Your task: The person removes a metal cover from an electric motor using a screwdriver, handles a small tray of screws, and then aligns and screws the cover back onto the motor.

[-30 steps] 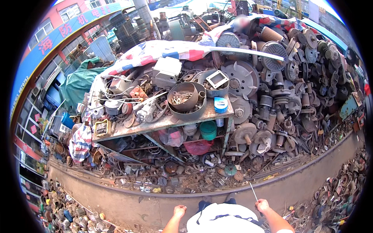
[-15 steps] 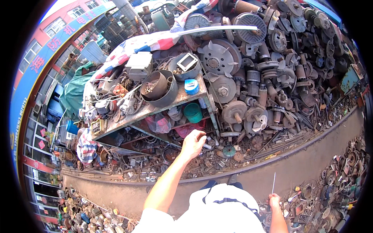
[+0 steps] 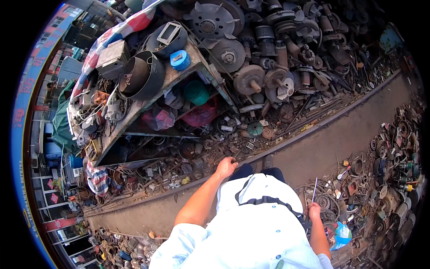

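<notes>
My left hand (image 3: 226, 167) hangs in front of my body, near the dark legs of my trousers. Its fingers are curled in, and nothing shows in them. To the right and lower, my right hand (image 3: 314, 210) is closed round a thin, straight, silvery rod (image 3: 315, 190). The rod points upward from the fist, over the scrap on the ground; its lower end is hidden in the hand. Neither hand touches the heaps of metal parts.
A metal bench (image 3: 156, 95) at the left bears a round dark pot (image 3: 154, 80) and a blue tin (image 3: 180, 60). A green bucket (image 3: 195, 92) stands beneath. Motor rotors (image 3: 227, 55) pile up behind. A concrete path (image 3: 333, 136) runs between scrap heaps.
My left hand has drawn down and back from the bench toward my body. The view has turned, so the bench sits farther left and tilted. My right hand still holds the rod.
</notes>
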The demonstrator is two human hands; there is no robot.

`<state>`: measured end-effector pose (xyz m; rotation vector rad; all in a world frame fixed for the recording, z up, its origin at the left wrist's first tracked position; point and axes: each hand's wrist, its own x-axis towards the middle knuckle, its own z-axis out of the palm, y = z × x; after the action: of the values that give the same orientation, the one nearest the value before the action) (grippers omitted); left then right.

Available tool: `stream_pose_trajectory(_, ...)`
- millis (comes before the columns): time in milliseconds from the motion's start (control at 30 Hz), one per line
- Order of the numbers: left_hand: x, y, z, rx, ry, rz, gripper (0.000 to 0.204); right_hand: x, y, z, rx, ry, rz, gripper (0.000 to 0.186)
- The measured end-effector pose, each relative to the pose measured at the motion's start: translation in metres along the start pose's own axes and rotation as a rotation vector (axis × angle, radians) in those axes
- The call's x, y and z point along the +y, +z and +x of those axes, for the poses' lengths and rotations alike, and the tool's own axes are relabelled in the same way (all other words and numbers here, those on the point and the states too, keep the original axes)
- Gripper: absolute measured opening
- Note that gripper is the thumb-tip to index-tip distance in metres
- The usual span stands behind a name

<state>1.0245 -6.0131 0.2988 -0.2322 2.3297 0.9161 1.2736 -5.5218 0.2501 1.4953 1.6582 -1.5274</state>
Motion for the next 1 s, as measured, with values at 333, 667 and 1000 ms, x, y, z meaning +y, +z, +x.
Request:
stream_pose_trajectory(333, -0.155, -0.008, -0.046, 0.011, -0.395, -0.281, 0.03, -0.056, 0.061, -0.074, 0.007, -0.091, -0.096, 0.007)
stream_pose_trajectory(667, -0.162, -0.017, -0.055, -0.139, -0.376, -0.272, 0.024, 0.011, 0.095, -0.153, 0.07, 0.007, -0.098, 0.012)
stream_pose_trajectory(1000, -0.164, -0.038, 0.036, -0.157, -0.086, 0.059, 0.024, 0.14, 0.079, -0.182, 0.245, 0.268, -0.069, 0.027)
